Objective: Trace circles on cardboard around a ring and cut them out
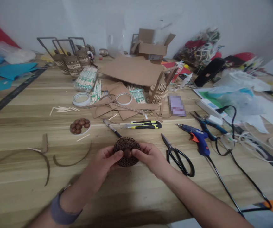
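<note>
Between my two hands is a round, dark brown disc [126,142] of coiled corrugated strip, tilted toward me. At its middle sits a brown ball [127,153], like a nut or large bead. My left hand [100,165] grips the disc's left side, its thumb pressed against the ball. From the other side my right hand [152,157] holds the rim, thumb tip also on the ball. The fingers beneath are mostly hidden. Just behind the disc lies a thin pen-like tool [112,129]. Black-handled scissors [178,155] rest right of my right hand.
A blue glue gun [197,136] with a cord, pliers [210,126] and a yellow-black utility knife [146,124] lie on the table. Brown balls [79,125] fill a small dish. Cardboard [131,68], tape rolls [81,99] and small slatted buckets [73,65] stand farther back.
</note>
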`<state>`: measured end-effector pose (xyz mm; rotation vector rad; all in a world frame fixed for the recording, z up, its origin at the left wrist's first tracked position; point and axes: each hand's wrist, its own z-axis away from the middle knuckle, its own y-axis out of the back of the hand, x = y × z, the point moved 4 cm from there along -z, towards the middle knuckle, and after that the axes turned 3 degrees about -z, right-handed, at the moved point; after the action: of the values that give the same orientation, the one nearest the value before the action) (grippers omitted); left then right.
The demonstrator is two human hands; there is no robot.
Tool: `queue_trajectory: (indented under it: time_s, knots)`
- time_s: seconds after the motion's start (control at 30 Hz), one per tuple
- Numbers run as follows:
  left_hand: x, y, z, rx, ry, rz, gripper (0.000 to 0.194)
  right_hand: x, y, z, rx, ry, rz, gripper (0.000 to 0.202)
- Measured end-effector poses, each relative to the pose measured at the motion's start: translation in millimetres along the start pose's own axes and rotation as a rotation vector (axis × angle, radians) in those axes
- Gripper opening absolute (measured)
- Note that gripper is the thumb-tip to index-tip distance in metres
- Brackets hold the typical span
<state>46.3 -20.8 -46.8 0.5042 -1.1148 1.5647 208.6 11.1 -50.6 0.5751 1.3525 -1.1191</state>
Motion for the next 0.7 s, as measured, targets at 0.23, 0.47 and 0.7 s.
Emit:
queue_trajectory:
  time_s: [0.23,0.47,0.7]
  knots:
    - [4.2,2.2,0.8,0.022,-0.026,-0.019,0.047,0.8,2.2,-2.9,-0.004,-0.032,-0.096,0.046]
    - [4.8,-0.9,0.4,-0.022,-0.04,-0.019,0.049,2.5,4.1,-1.8,-0.006,-0.056,-0.155,0.044]
    - [5.8,7.6,1.1,0.001,-0.033,-0.072,0.051,-2.8,1.9,0.6,-0.012,-0.069,-0.152,0.039]
